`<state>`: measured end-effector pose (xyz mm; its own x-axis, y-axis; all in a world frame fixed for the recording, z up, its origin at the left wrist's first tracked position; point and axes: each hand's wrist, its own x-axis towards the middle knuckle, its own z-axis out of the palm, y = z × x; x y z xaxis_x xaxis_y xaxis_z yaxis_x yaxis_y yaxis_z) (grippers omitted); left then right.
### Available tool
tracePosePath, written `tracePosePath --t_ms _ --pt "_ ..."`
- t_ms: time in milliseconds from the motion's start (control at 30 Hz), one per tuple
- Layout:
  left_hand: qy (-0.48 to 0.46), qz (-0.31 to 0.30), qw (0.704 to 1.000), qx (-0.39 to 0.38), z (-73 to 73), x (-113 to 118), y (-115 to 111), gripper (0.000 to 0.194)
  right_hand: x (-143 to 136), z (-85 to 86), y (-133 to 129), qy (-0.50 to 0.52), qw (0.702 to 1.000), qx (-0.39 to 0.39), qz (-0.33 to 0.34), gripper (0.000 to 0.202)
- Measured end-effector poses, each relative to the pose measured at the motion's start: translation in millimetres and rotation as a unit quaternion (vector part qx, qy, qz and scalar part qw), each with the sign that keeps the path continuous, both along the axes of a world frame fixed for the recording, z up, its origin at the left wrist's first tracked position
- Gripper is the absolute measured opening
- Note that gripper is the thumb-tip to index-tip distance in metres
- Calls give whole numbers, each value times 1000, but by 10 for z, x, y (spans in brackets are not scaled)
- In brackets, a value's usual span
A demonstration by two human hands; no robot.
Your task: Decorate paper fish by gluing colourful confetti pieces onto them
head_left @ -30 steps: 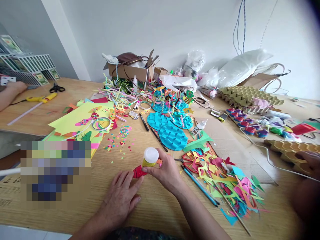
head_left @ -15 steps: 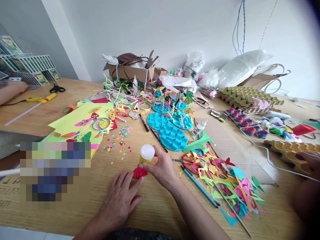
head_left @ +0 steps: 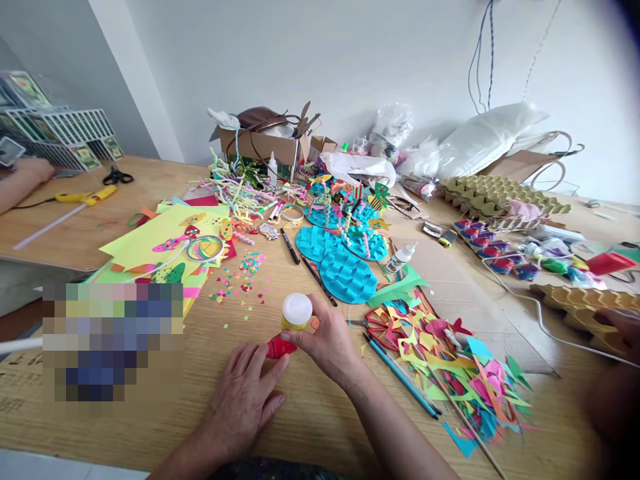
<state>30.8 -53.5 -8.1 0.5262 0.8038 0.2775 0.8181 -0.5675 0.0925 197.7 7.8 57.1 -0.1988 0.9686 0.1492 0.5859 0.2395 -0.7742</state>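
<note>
Red paper forms a small cutout (head_left: 285, 346), marked with black lines, lying on the wooden table (head_left: 320, 430) between 2 bare hands. On its near left edge rest the fingertips of the left hand (head_left: 245, 390), fingers loosely extended and the thumb set apart from them. The right hand (head_left: 325, 340) is closed round a yellow-and-white cylinder (head_left: 297, 311), white top upward, held just over or against the cutout; its lower end is hidden, so I cannot tell which. Just beyond lie confetti bits (head_left: 253, 261), 1 black marker (head_left: 290, 247) and blue textured discs (head_left: 347, 275). To the right, 2 blue pens (head_left: 404, 375) lie beside a heap of paper scraps (head_left: 463, 363). To the left, a roll of tape (head_left: 205, 249) sits on yellow sheets (head_left: 135, 237). At the far left, another person's hand (head_left: 36, 171) is near a yellow glue gun (head_left: 100, 195) and black scissors (head_left: 117, 176)
</note>
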Motion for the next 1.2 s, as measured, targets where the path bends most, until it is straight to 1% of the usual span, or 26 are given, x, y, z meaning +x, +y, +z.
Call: tracePosePath --t_ms 267,433,600,867,1067,1200 --pt "0 4 1000 0 -23 -3 -6 37 33 24 -5 0 1000 -12 10 23" --pt "13 -8 1000 -17 -17 -12 -9 43 3 51 19 -2 1000 -26 8 22" --pt "1 4 1000 -14 -14 -9 0 39 13 33 18 -1 1000 -26 9 23" --pt "1 5 1000 -6 4 3 5 36 -1 17 30 -8 1000 -16 6 23" --pt "-1 7 1000 3 -17 5 0 37 19 14 15 -2 1000 -15 13 24" --pt "-5 10 1000 4 -33 5 -4 37 19 5 13 2 1000 -18 -1 23"
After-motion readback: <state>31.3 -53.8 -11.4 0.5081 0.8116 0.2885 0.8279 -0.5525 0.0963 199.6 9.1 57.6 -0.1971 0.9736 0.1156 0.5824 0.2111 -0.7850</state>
